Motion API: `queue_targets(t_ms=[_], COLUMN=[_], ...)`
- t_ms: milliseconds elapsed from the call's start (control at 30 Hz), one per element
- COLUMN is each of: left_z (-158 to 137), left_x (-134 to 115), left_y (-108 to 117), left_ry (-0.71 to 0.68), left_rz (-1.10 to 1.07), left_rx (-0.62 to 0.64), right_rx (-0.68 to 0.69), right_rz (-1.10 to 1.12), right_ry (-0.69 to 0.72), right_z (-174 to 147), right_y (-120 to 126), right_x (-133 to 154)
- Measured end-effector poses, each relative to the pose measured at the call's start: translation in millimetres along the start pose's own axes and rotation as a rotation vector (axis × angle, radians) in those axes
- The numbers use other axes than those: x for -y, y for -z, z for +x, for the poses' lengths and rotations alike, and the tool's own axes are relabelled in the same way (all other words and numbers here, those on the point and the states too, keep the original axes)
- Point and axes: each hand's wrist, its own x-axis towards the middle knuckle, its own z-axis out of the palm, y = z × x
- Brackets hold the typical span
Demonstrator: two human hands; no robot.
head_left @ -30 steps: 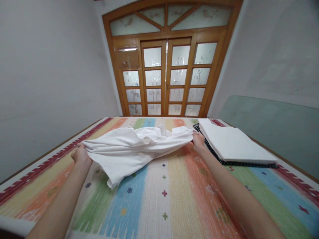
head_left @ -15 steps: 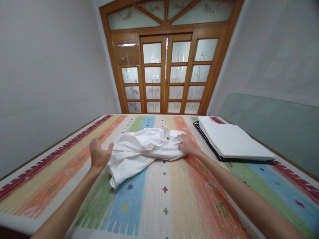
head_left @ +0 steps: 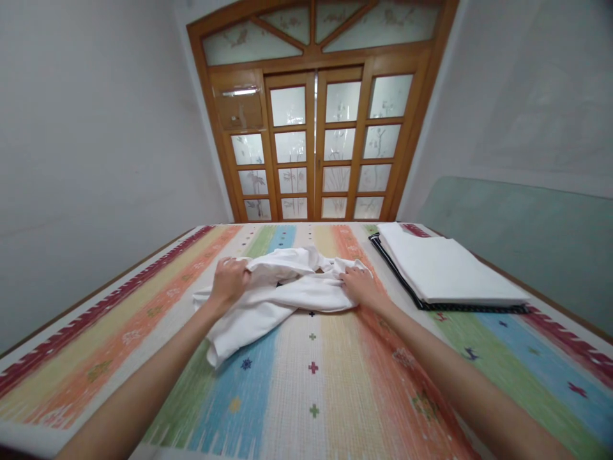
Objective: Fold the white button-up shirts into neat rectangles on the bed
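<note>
A crumpled white garment (head_left: 282, 294) lies across the middle of the striped tablecloth, its exact kind hidden by the folds. My left hand (head_left: 232, 280) is closed on its upper left part, with the fingers bunched round the fabric. At the garment's right end, my right hand (head_left: 358, 285) grips the cloth, fingers curled into it. Between the hands the fabric is bunched into loose folds with a small gap near the middle. One corner of it trails toward me on the left, over the blue and green stripes.
To the right sits a folded white stack (head_left: 450, 265) with a black striped edge beneath it. The colourful striped tablecloth (head_left: 335, 383) covers the table. A pale green panel (head_left: 517, 223) stands along the right wall, and wooden glazed doors (head_left: 313, 140) close the far end.
My left hand has moved right and taken hold of the garment, having been open beside it. The fabric's upper left has been lifted and shifted. My right hand stays at the right end.
</note>
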Motion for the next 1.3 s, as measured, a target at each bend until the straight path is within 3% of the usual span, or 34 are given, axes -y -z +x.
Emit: queue_targets(t_ms=[100, 167, 267, 400, 533, 600, 733, 833, 967, 1100, 1233, 1300], left_z=[7.9, 5.9, -7.3, -34.6, -56.6, -61.1, -53.5, -37.6, -17.1, -2.5, 2.8, -0.5], left_x=[36.5, 65.9, 112.9, 158.0, 160.4, 150.3, 124.5, 99.0, 52.4, 13.3, -2.9, -6.8], left_y=[12.0, 20.1, 25.2, 12.1, -8.3, -14.1, -19.5, -26.4, -37.6, -41.2, -46.7, -54.4], left_ry=[0.383, 0.559, 0.745, 0.912, 0.784, 0.681, 0.473, 0.209, -0.088, -0.149, -0.138, -0.131], left_rz=[0.024, -0.009, -0.038, -0.007, 0.066, 0.098, 0.091, -0.051, -0.197, -0.127, -0.075, -0.06], left_rx=[0.051, 0.048, -0.021, -0.087, 0.236, 0.31, 0.139, 0.003, -0.02, 0.108, 0.317, 0.35], right_rx=[-0.015, -0.035, -0.085, -0.117, -0.12, -0.121, -0.095, -0.079, -0.063, -0.02, 0.052, 0.108], right_rz=[-0.025, -0.04, -0.037, 0.024, 0.033, 0.02, 0.043, 0.051, 0.041, 0.032, 0.087, 0.14], right_ry=[-0.014, -0.037, -0.1, -0.188, -0.228, -0.214, -0.171, -0.137, -0.084, -0.035, -0.012, 0.007], right_z=[-0.3, -0.5, -0.3, 4.2, 10.3, 11.1, 8.0, 3.6, -4.4, -11.8, -12.7, -11.7], right_y=[-2.3, -4.9, -9.5, -13.8, -14.5, -14.2, -14.0, -14.1, -14.1, -15.1, -14.6, -12.3], right_x=[-8.3, -14.2, -23.5, -30.7, -28.7, -27.5, -28.4, -27.5, -20.0, -14.0, -17.3, -19.9])
